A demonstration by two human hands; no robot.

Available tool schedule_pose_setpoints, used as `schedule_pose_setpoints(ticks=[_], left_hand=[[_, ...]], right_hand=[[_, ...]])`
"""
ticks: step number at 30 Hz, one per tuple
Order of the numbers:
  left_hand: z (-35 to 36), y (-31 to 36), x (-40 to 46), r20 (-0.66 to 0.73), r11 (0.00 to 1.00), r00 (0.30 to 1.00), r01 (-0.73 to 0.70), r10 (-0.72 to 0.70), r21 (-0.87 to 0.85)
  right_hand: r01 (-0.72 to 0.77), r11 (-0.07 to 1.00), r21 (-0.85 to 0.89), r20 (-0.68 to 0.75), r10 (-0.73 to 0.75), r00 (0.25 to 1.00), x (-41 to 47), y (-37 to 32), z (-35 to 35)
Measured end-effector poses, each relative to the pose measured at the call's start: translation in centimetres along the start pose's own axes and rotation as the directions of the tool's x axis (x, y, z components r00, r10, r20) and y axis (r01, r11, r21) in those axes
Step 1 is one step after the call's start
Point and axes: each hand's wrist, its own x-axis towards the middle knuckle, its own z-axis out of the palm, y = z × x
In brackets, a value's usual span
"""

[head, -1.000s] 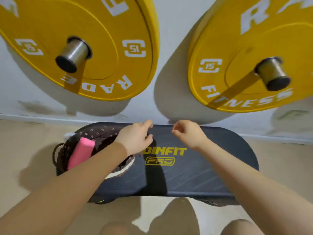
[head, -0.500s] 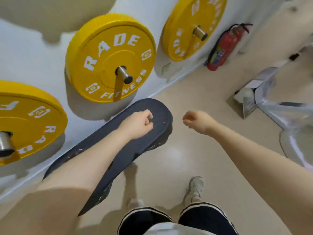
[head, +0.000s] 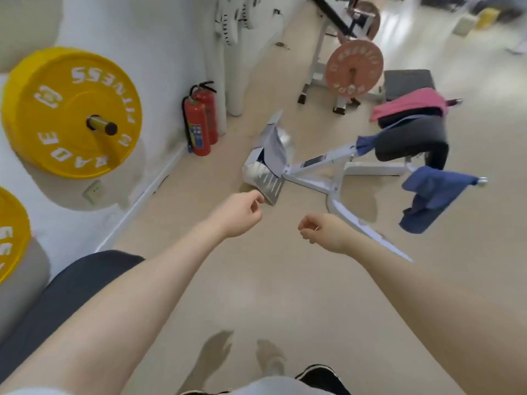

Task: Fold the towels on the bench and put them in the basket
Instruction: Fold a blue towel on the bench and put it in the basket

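Note:
A blue towel (head: pixel 430 196) hangs from a handle of the white gym machine at the right. A second blue towel (head: pixel 366 144) is draped beside the machine's dark seat pad (head: pixel 410 139), and a pink towel (head: pixel 407 104) lies over the pad's far end. My left hand (head: pixel 238 215) and my right hand (head: pixel 320 230) hover over bare floor, fingers loosely curled, holding nothing, well short of the towels. The dark bench (head: pixel 65 297) shows at the lower left under my left forearm. The basket is out of view.
Yellow weight plates (head: pixel 71 112) hang on the white wall at the left. Two red fire extinguishers (head: pixel 199 121) stand by the wall. The machine's white frame and footplate (head: pixel 266 178) lie just beyond my hands. A rack with a pink plate (head: pixel 353 68) stands farther back.
My view has swung right, away from the bench and basket, toward the gym machine with the towels. Both hands left the bench top and now hang over the floor.

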Motion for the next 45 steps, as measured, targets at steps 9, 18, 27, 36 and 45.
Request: schedule_pose_setpoints(ticks=[9,18,27,36,45], left_hand=[[7.2,14.5,16.0,0.206,0.973,0.954,-0.228,0.217,0.03],[13.6,24.2,35.9,0.387,0.915,0.848,-0.403,0.363,0.024],[17.7,34.2,55.1,0.453,0.871,0.777,-0.491,0.437,0.001],[25.4,39.0,65.1,0.478,0.874,0.815,-0.453,0.327,0.174],[30.3,39.3,70.0,0.428,0.942,0.892,-0.259,0.148,0.213]], right_hand=[[-0.163,0.965,0.206,-0.21,0.206,0.956,0.1,15.9,-11.5],[-0.375,0.855,0.358,-0.282,0.482,0.83,6.8,30.4,-21.6],[-0.498,0.697,0.516,-0.234,0.674,0.7,14.8,41.4,-31.8],[-0.568,0.781,0.262,-0.14,0.613,0.778,22.9,56.5,-36.4],[-0.3,0.913,-0.277,0.434,0.397,0.809,32.1,65.6,-35.2]])
